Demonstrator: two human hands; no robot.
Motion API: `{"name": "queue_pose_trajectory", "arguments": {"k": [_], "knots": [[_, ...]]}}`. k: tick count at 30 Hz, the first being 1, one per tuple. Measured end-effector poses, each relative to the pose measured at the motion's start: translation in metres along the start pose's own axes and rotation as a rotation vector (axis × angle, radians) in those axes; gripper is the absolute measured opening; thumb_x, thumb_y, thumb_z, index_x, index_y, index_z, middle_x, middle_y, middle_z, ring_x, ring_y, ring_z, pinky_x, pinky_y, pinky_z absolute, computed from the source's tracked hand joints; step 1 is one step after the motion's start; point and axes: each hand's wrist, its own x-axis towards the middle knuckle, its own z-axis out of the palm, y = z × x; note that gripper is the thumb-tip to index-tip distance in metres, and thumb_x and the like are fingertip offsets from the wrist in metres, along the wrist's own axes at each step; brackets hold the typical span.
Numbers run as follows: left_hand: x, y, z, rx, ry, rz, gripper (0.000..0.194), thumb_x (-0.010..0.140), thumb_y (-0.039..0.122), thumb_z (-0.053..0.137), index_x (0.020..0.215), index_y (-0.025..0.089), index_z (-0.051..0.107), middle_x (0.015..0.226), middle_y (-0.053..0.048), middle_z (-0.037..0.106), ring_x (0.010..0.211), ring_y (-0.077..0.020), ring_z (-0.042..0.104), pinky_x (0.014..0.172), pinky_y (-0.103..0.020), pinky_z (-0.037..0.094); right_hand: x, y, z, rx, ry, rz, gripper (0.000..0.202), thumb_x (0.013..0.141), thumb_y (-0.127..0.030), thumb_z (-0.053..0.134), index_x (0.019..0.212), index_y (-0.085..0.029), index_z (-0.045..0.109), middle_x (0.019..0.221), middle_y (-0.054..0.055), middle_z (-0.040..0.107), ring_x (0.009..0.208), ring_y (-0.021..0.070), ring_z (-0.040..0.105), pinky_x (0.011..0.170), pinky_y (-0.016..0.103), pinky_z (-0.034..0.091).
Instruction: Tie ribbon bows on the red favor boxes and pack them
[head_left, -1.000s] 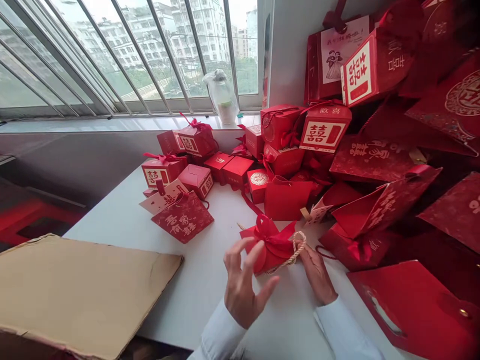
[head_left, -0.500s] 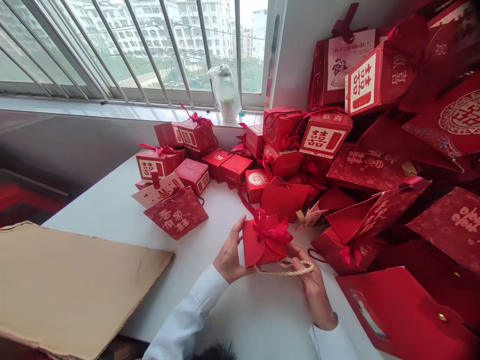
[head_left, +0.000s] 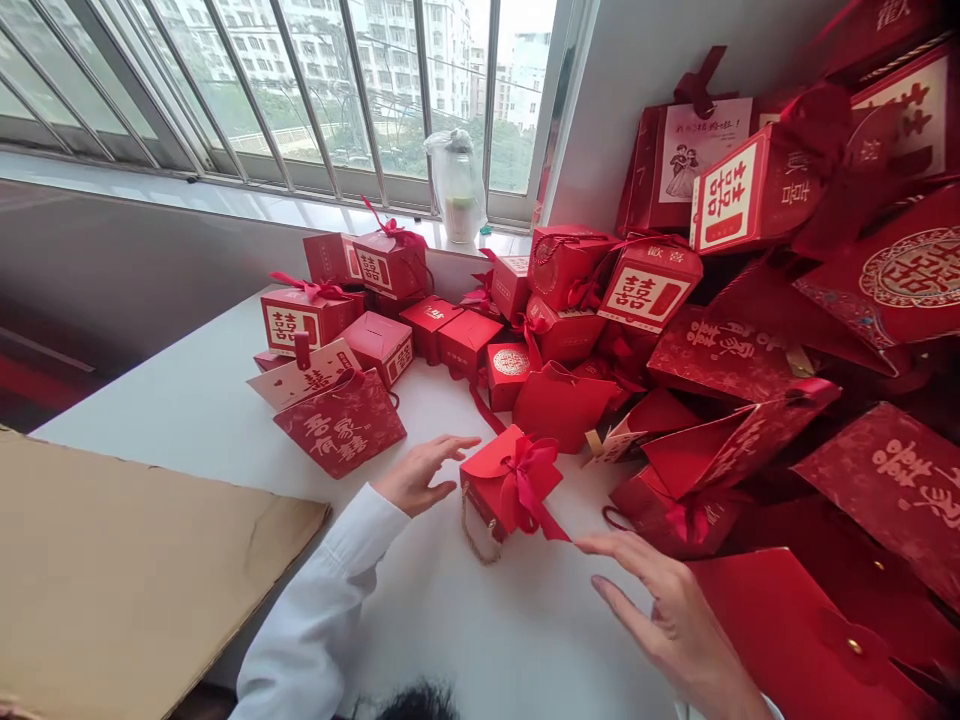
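A small red box with a bright red ribbon bow on top rests on the white table. Its twisted gold cord handle hangs down the near left side. My left hand is just left of the box, fingers apart, holding nothing. To the right and nearer to me, my right hand hovers with its fingers spread and nothing in it. The fingertips of my right hand are close to the ribbon's tail; whether they touch it I cannot tell.
Red gift boxes line the table's back, and a dark red bag leans left. More bags pile up on the right. Cardboard covers the near left. A plastic-wrapped cup stands on the windowsill.
Both hands have let go of the red box and moved apart. The box now sits on the table, turned, with its cord handle at the left. The view has shifted slightly.
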Motion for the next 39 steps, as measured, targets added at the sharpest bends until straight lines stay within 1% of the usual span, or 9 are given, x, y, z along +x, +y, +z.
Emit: {"name": "queue_pose_trajectory", "arguments": {"k": [4,7,11,18,24,29,32,35,39], "knots": [[-0.009,0.024,0.005,-0.120,0.049,-0.117,0.041,0.089,0.040,0.044,0.125,0.022,0.049,0.129,-0.012,0.055,0.114,-0.0238,0.056,0.086,-0.035,0.051,0.021,-0.008,0.014,0.001,0.210,0.024,0.024,0.089,-0.031,0.055,0.111,-0.026,0.059,0.102,0.003,0.066,0.094,0.0185,0.061,0.080,0.029,0.050],[-0.008,0.037,0.014,-0.154,0.034,-0.116,0.055,0.082,0.046,0.056,0.130,0.022,0.045,0.133,-0.012,0.052,0.120,-0.0271,0.051,0.088,-0.037,0.050,0.033,-0.015,0.034,-0.008,0.231,0.019,0.033,0.085,-0.033,0.061,0.116,-0.024,0.057,0.101,0.004,0.065,0.093,0.0201,0.060,0.079,0.030,0.049],[0.003,0.037,0.021,-0.207,0.048,-0.046,0.064,0.075,0.040,0.065,0.132,0.020,0.043,0.134,-0.012,0.050,0.118,-0.0269,0.051,0.089,-0.037,0.050,0.036,-0.026,0.046,0.025,0.301,0.031,0.015,0.090,-0.025,0.054,0.100,-0.024,0.064,0.090,0.001,0.068,0.078,0.0159,0.062,0.068,0.025,0.048],[0.034,0.042,0.014,-0.226,0.044,0.078,0.043,0.071,0.013,0.053,0.112,0.017,0.061,0.122,-0.009,0.058,0.113,-0.0246,0.055,0.088,-0.033,0.049,0.046,-0.053,0.023,0.084,0.316,-0.101,0.014,0.090,-0.023,0.052,0.090,-0.025,0.066,0.085,0.000,0.068,0.080,0.0163,0.061,0.073,0.026,0.047],[0.032,0.065,0.013,-0.034,0.281,0.075,0.024,0.088,0.037,0.049,0.092,0.020,0.065,0.104,-0.008,0.064,0.101,-0.0222,0.056,0.091,-0.038,0.044,0.071,-0.033,0.008,0.034,0.550,0.101,0.022,0.090,-0.038,0.051,0.097,-0.023,0.065,0.098,0.005,0.067,0.088,0.0199,0.061,0.078,0.032,0.046],[0.023,0.089,0.037,0.234,0.284,-0.057,0.037,0.068,0.045,0.073,0.093,0.019,0.062,0.095,-0.008,0.062,0.097,-0.0282,0.048,0.082,-0.042,0.045,0.099,-0.022,0.011,0.035,0.350,0.129,0.026,0.083,-0.041,0.058,0.095,-0.020,0.067,0.093,0.005,0.068,0.084,0.0207,0.061,0.076,0.033,0.045],[0.025,0.093,0.048,0.319,0.266,-0.176,0.026,0.073,0.036,0.071,0.092,0.020,0.063,0.097,-0.008,0.063,0.095,-0.0290,0.049,0.077,-0.043,0.043,0.103,-0.026,0.015,0.023,0.305,0.130,0.019,0.083,-0.036,0.057,0.079,-0.021,0.069,0.080,0.002,0.069,0.076,0.0191,0.060,0.072,0.030,0.043],[0.028,0.088,0.050,0.283,0.281,-0.171,0.012,0.081,0.031,0.063,0.088,0.021,0.064,0.094,-0.005,0.066,0.092,-0.0267,0.050,0.074,-0.039,0.040,0.099,-0.029,0.014,0.065,0.407,0.121,0.020,0.084,-0.035,0.056,0.075,-0.021,0.067,0.074,0.000,0.069,0.070,0.0169,0.060,0.069,0.027,0.043],[0.030,0.078,0.045,0.189,0.289,-0.134,0.006,0.080,0.027,0.062,0.081,0.022,0.065,0.089,-0.002,0.068,0.087,-0.0236,0.051,0.074,-0.036,0.037,0.092,-0.029,0.004,0.166,0.688,0.155,0.022,0.083,-0.040,0.060,0.077,-0.019,0.065,0.070,0.000,0.066,0.063,0.0154,0.059,0.062,0.025,0.044]]}}
